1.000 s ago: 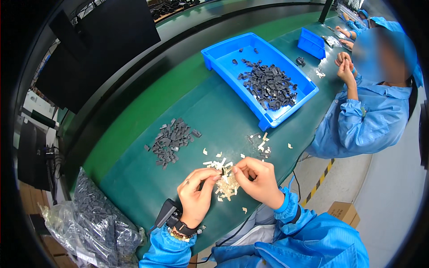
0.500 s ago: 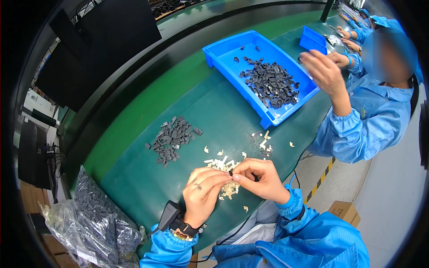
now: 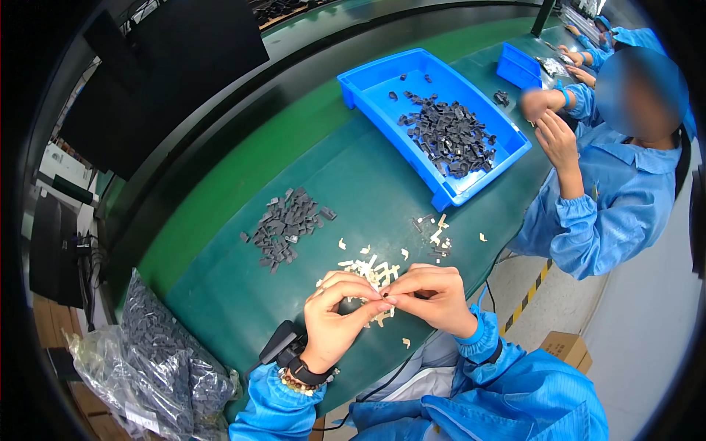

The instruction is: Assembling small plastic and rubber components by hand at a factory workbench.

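My left hand and my right hand meet fingertip to fingertip over a scatter of small cream plastic pieces on the green table. Both pinch one small dark part between them; the fingers hide most of it. A loose heap of small dark grey parts lies on the table up and to the left of my hands. A smaller mix of cream and dark bits lies to the upper right.
A blue tray with several dark parts stands at the back. A person in a blue coat works at the right, hands raised. A small blue bin is beyond. A clear bag of dark parts sits at the left edge.
My hands stay together over the cream pieces, fingers shifting slightly. The person's hand at the right reached over the blue tray half a second ago and has drawn back to their chest.
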A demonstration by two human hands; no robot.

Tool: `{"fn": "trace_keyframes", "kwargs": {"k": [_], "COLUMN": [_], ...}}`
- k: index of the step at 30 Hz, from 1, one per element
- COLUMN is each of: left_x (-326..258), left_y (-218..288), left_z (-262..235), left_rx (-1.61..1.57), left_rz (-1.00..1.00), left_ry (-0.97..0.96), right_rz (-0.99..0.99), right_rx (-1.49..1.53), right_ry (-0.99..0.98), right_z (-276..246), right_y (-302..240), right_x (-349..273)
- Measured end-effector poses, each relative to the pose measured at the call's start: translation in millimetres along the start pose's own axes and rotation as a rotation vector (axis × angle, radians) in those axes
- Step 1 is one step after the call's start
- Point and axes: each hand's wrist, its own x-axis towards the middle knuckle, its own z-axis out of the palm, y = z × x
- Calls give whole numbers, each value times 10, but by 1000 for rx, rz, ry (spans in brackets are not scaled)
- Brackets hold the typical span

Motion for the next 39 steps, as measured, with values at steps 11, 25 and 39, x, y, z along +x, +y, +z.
{"fn": "trace_keyframes", "kwargs": {"k": [11,25,39], "left_x": [10,-48,-36], "left_y": [0,202,157], "left_z": [-22,-10,-20], "left_rx": [-78,327,282], "left_rz": [30,284,304], "left_ry": [-18,71,38], "right_rz": [-226,-374,-408], "right_rx": [-62,-185,-181], "right_ry": [23,67,65], "right_z": [2,26,26], "right_y": [-21,-55,-30], "right_x": [-13,-29,-52]}}
